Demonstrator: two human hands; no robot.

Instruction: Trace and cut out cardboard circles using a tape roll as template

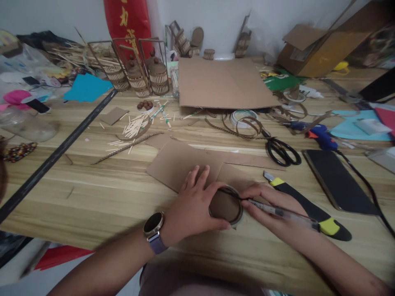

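A brown piece of cardboard [182, 162] lies on the wooden table near its front edge. On its right part rests a round ring [240, 211], with brown cardboard showing inside it. My left hand [193, 205], a watch on its wrist, presses on the cardboard with spread fingers, its thumb and index finger around the ring's left side. Pinched in my right hand [271, 205] is a pen [277, 211], its tip at the ring's upper right edge.
Right of my hands lie a yellow-black utility knife [304, 203], black scissors [282, 152] and a dark phone [339, 181]. Behind are small sticks [135, 125], a large cardboard sheet [222, 82], a blue glue gun [322, 135] and small lantern-like models [159, 76].
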